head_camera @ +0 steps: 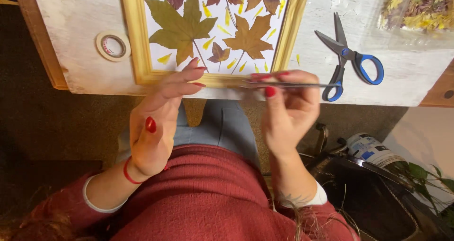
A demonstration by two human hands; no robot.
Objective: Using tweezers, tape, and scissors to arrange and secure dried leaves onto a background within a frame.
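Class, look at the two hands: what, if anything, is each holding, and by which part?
The right hand pinches thin metal tweezers near their middle. The left hand holds nothing.

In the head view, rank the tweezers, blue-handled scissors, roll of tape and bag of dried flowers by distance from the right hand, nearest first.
1. Tweezers: pinched in the right hand itself.
2. Blue-handled scissors: just to its right on the board.
3. Bag of dried flowers: upper right corner.
4. Roll of tape: far left, beyond the wooden frame and the left hand.
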